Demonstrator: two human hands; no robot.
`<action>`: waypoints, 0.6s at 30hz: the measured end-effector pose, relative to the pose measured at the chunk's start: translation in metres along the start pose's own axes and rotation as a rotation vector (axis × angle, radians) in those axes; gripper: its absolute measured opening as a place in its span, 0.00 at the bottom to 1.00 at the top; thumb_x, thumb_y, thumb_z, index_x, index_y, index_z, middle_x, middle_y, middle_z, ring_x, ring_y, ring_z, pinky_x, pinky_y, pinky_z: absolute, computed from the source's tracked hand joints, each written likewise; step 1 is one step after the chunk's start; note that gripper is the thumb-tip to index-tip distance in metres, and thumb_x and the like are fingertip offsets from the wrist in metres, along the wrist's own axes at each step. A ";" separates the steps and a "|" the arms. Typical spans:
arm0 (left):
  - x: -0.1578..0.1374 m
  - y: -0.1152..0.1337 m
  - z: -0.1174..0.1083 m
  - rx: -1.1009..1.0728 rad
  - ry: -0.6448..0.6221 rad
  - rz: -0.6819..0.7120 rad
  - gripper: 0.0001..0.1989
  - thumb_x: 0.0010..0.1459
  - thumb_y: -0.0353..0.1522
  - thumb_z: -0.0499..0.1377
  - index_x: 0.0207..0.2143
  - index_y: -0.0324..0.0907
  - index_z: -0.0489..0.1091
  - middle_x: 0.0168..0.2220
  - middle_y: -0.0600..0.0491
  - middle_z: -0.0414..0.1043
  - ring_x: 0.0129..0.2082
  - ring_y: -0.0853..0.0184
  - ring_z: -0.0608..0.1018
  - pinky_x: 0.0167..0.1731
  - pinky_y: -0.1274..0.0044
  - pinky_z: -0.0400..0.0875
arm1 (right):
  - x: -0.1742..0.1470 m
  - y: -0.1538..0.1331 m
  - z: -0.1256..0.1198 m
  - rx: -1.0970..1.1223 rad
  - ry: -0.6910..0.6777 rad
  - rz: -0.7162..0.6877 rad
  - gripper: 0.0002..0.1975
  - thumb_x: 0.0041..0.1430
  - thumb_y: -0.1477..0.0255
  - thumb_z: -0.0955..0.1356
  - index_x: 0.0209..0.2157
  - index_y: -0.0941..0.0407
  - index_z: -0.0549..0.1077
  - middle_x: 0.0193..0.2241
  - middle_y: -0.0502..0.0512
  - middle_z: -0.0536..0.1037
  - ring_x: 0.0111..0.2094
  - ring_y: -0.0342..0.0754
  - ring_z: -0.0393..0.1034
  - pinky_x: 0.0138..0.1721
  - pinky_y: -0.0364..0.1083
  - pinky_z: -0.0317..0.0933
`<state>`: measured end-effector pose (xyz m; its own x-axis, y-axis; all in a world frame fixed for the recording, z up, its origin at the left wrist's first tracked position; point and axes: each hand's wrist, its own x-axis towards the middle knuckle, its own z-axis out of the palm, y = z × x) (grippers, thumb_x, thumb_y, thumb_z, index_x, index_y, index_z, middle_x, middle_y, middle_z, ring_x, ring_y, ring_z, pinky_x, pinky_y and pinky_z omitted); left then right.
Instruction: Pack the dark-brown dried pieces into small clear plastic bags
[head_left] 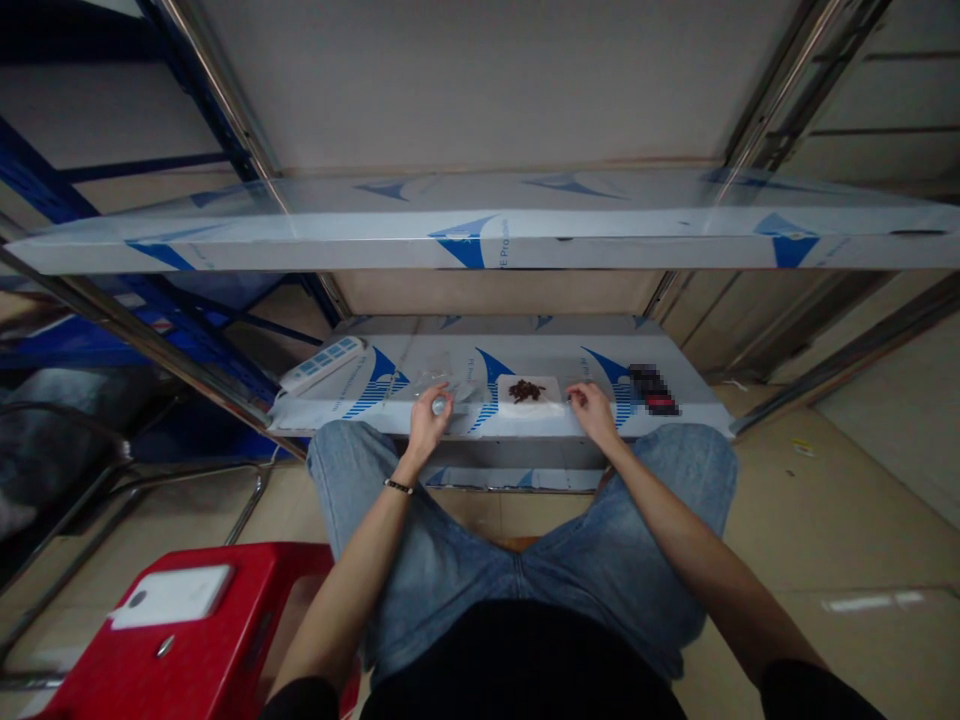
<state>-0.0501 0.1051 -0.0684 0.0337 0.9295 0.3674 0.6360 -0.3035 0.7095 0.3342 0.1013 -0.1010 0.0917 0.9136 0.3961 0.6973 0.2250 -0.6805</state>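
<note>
My left hand (427,422) is closed around a small clear round-ended object (439,405), perhaps a little bottle; most of it is hidden by my fingers. Just behind that hand lies some clear thin plastic (433,372), hard to make out. Between my hands a white tray or sheet (555,408) rests on the shelf, with a pile of small dark brown pieces (526,391) on it. To the right of the pile my right hand (594,410) has thumb and fingers pinched together near the shelf surface. Whatever is in that pinch is too small to tell.
The lower shelf (382,415) carries a white power strip (322,364) at left and a blurred dark item (654,390) at right. An upper shelf (630,252) spans above. A red stool (187,660) with a white phone-like device (174,596) stands at lower left.
</note>
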 end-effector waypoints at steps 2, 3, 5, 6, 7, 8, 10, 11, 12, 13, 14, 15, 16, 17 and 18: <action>-0.007 0.007 0.010 -0.139 -0.042 0.034 0.06 0.61 0.32 0.57 0.37 0.41 0.73 0.56 0.44 0.75 0.56 0.57 0.76 0.55 0.67 0.69 | -0.007 -0.013 0.011 0.125 -0.059 -0.051 0.14 0.59 0.73 0.64 0.44 0.56 0.78 0.39 0.58 0.75 0.35 0.50 0.71 0.42 0.49 0.67; -0.009 0.010 0.015 -0.200 -0.075 0.045 0.05 0.60 0.33 0.58 0.37 0.41 0.72 0.55 0.44 0.76 0.55 0.58 0.76 0.53 0.67 0.70 | -0.011 -0.020 0.017 0.186 -0.097 -0.077 0.15 0.60 0.72 0.65 0.46 0.56 0.77 0.40 0.57 0.75 0.35 0.49 0.71 0.41 0.48 0.67; -0.012 0.014 0.023 -0.295 -0.156 0.050 0.05 0.60 0.32 0.58 0.35 0.41 0.71 0.52 0.44 0.78 0.52 0.59 0.78 0.50 0.69 0.72 | -0.021 -0.031 0.027 0.280 -0.174 -0.115 0.17 0.61 0.70 0.66 0.51 0.54 0.76 0.41 0.57 0.75 0.36 0.48 0.72 0.38 0.46 0.67; -0.013 0.016 0.027 -0.331 -0.196 0.049 0.04 0.60 0.33 0.58 0.35 0.41 0.71 0.49 0.45 0.79 0.50 0.59 0.79 0.49 0.69 0.72 | -0.026 -0.037 0.032 0.309 -0.209 -0.128 0.18 0.62 0.70 0.67 0.53 0.54 0.75 0.42 0.57 0.76 0.37 0.48 0.72 0.37 0.46 0.67; -0.014 0.018 0.030 -0.362 -0.234 0.049 0.04 0.60 0.33 0.59 0.35 0.40 0.70 0.47 0.45 0.80 0.48 0.60 0.80 0.48 0.70 0.73 | -0.031 -0.041 0.035 0.329 -0.237 -0.138 0.18 0.62 0.69 0.67 0.54 0.53 0.74 0.43 0.57 0.76 0.38 0.48 0.72 0.36 0.45 0.67; -0.015 0.020 0.033 -0.392 -0.268 0.048 0.05 0.60 0.33 0.59 0.34 0.40 0.70 0.44 0.45 0.81 0.46 0.61 0.81 0.47 0.70 0.73 | -0.035 -0.045 0.038 0.341 -0.258 -0.146 0.19 0.63 0.69 0.68 0.55 0.52 0.74 0.44 0.57 0.76 0.39 0.48 0.72 0.36 0.45 0.67; -0.019 0.024 0.037 -0.448 -0.320 0.044 0.07 0.60 0.35 0.60 0.35 0.40 0.70 0.40 0.46 0.81 0.41 0.62 0.82 0.44 0.71 0.74 | -0.040 -0.051 0.042 0.351 -0.276 -0.158 0.20 0.63 0.68 0.69 0.57 0.51 0.73 0.47 0.58 0.76 0.41 0.48 0.72 0.36 0.44 0.67; -0.021 0.027 0.039 -0.468 -0.340 0.041 0.08 0.61 0.36 0.61 0.36 0.40 0.69 0.39 0.46 0.81 0.39 0.62 0.82 0.43 0.72 0.75 | -0.041 -0.053 0.043 0.355 -0.278 -0.162 0.20 0.63 0.68 0.69 0.57 0.51 0.73 0.48 0.58 0.76 0.42 0.49 0.72 0.37 0.44 0.67; -0.023 0.029 0.041 -0.481 -0.356 0.038 0.09 0.61 0.37 0.61 0.36 0.40 0.69 0.38 0.46 0.81 0.37 0.62 0.82 0.42 0.72 0.75 | -0.042 -0.055 0.043 0.358 -0.278 -0.164 0.20 0.63 0.68 0.69 0.57 0.50 0.73 0.48 0.58 0.76 0.43 0.49 0.72 0.37 0.45 0.68; -0.025 0.031 0.042 -0.490 -0.366 0.036 0.10 0.61 0.38 0.61 0.36 0.40 0.69 0.37 0.47 0.81 0.37 0.62 0.83 0.41 0.72 0.75 | -0.041 -0.056 0.044 0.360 -0.275 -0.164 0.19 0.63 0.68 0.70 0.56 0.51 0.74 0.48 0.58 0.76 0.43 0.49 0.72 0.37 0.45 0.68; -0.027 0.033 0.043 -0.496 -0.370 0.034 0.10 0.62 0.38 0.61 0.36 0.40 0.69 0.36 0.47 0.80 0.37 0.62 0.83 0.41 0.72 0.75 | -0.041 -0.057 0.045 0.361 -0.268 -0.165 0.17 0.64 0.67 0.70 0.54 0.51 0.75 0.48 0.58 0.76 0.43 0.49 0.72 0.37 0.45 0.68; -0.028 0.034 0.044 -0.500 -0.371 0.032 0.11 0.62 0.39 0.62 0.36 0.40 0.69 0.36 0.46 0.81 0.37 0.62 0.83 0.41 0.73 0.76 | -0.040 -0.058 0.045 0.360 -0.258 -0.166 0.16 0.64 0.67 0.70 0.52 0.51 0.76 0.47 0.58 0.76 0.42 0.49 0.72 0.38 0.45 0.68; -0.029 0.035 0.045 -0.507 -0.371 0.029 0.12 0.62 0.40 0.62 0.36 0.40 0.68 0.36 0.46 0.81 0.37 0.62 0.83 0.41 0.72 0.76 | -0.039 -0.059 0.046 0.358 -0.243 -0.169 0.14 0.64 0.67 0.70 0.50 0.52 0.77 0.46 0.57 0.77 0.42 0.49 0.73 0.37 0.45 0.67; -0.030 0.035 0.047 -0.514 -0.372 0.024 0.12 0.62 0.40 0.62 0.36 0.40 0.68 0.36 0.46 0.81 0.37 0.62 0.83 0.41 0.72 0.76 | -0.039 -0.060 0.047 0.357 -0.228 -0.174 0.12 0.64 0.67 0.70 0.48 0.53 0.78 0.44 0.57 0.77 0.41 0.49 0.73 0.37 0.45 0.67; -0.031 0.036 0.048 -0.522 -0.374 0.018 0.13 0.62 0.41 0.62 0.37 0.40 0.68 0.36 0.46 0.81 0.37 0.62 0.83 0.41 0.72 0.76 | -0.038 -0.061 0.047 0.359 -0.215 -0.182 0.10 0.64 0.66 0.71 0.45 0.53 0.79 0.43 0.57 0.77 0.41 0.49 0.73 0.37 0.45 0.67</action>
<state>0.0083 0.0758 -0.0830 0.3678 0.9050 0.2139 0.1769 -0.2940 0.9393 0.2544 0.0686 -0.1039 -0.1857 0.8894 0.4177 0.3947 0.4568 -0.7972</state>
